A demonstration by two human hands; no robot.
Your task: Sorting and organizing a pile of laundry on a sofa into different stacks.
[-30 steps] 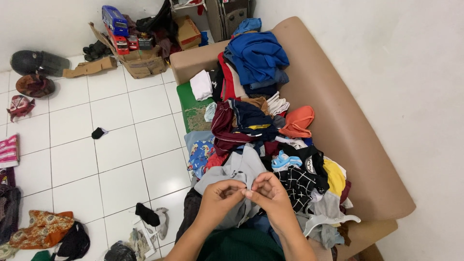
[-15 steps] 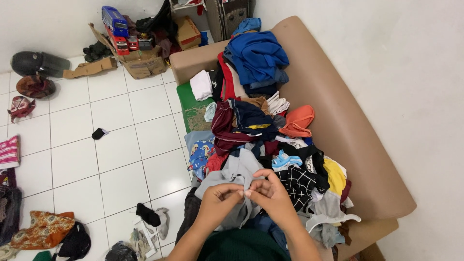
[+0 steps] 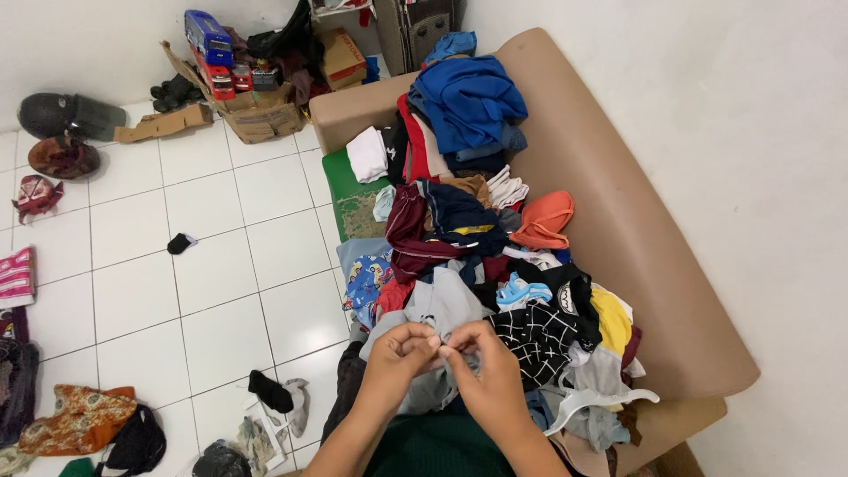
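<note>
Both hands pinch the same grey garment (image 3: pixel 442 305) at the near end of the tan sofa (image 3: pixel 618 230). Left hand (image 3: pixel 399 356) and right hand (image 3: pixel 488 375) are closed on its edge, fingertips almost meeting; the cloth bunches between them and drapes down over the seat front.

Containers: the sofa seat is effectively a bin, heaped with loose clothes end to end. Top of heap is a blue jacket (image 3: pixel 468 102), then a white folded piece (image 3: pixel 367 155), a maroon garment (image 3: pixel 411 234), an orange piece (image 3: pixel 543 221), a black top with white grid lines (image 3: pixel 534 340) and a yellow piece (image 3: pixel 611 322). A cardboard box (image 3: pixel 265 119) in the far corner holds toy buses (image 3: pixel 212 49), red and blue.

Materials: soft, crumpled fabric throughout; sofa covering is smooth, leather-like, with rounded arms. Floor is glossy white tile (image 3: pixel 212 265) with a black sock (image 3: pixel 181 243) lying alone on it, and more socks (image 3: pixel 278 393) near the sofa's front.

Hidden: the grey garment's type can't be told, most of it folded under. A patterned orange cloth (image 3: pixel 79 420) and other items at the left edge are cut off by the frame. Dark green clothing (image 3: pixel 437 450) at the bottom edge is partly out of view.
</note>
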